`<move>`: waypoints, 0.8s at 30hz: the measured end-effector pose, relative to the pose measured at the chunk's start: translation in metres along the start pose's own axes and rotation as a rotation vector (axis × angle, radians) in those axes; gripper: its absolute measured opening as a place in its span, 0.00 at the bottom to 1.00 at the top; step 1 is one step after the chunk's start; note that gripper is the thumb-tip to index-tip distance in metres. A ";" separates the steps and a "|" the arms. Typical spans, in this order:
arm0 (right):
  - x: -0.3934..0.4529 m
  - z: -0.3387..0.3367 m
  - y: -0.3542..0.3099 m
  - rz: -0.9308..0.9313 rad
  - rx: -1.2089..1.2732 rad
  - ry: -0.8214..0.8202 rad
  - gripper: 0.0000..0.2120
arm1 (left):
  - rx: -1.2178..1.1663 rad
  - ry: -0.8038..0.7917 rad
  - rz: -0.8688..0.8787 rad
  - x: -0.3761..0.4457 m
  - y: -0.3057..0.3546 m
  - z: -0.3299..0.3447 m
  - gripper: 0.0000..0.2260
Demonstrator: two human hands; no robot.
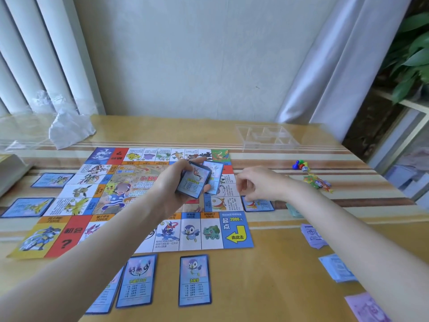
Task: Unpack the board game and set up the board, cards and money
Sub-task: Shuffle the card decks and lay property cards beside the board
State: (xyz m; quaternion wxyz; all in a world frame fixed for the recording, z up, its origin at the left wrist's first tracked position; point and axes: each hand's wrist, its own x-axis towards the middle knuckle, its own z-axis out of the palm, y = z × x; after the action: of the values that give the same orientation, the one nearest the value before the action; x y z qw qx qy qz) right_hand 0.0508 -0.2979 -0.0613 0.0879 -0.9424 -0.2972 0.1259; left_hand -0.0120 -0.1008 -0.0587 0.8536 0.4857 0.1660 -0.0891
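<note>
board corner: "起点 2000元", arrow "由此去" | red sq: "?"

A: Non-task stuff, go. Back wall, plain off-white, small dark speck right of centre.
B: Pale curtains in vertical folds on the left, a second curtain hanging on the right, both reaching down to the desk.
A: Desk: tan glossy top, brown and cream stripes across the far half.
B: Crumpled clear plastic wrap at far left, near the left curtain.
A: Green leafy plant top right, over a light shelf.
B: Something pale and boxy at the left edge, cut off, can't tell what.
A: Blurry pale items under the shelf, unreadable.
</note>
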 end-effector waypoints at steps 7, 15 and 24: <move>-0.001 -0.023 -0.015 0.049 0.506 0.372 0.01 | -0.148 -0.071 0.121 0.001 0.014 0.001 0.13; 0.007 -0.019 -0.036 0.107 0.958 0.327 0.10 | 0.086 -0.111 0.210 0.008 0.000 0.021 0.04; 0.004 -0.040 -0.002 0.161 1.260 0.379 0.06 | -0.073 -0.108 0.180 0.016 0.017 0.009 0.05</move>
State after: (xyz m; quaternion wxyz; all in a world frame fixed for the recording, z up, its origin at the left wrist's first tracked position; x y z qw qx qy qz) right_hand 0.0645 -0.2969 -0.0237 0.6635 -0.7357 -0.0745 0.1137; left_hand 0.0102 -0.0998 -0.0466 0.8829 0.4618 0.0788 -0.0319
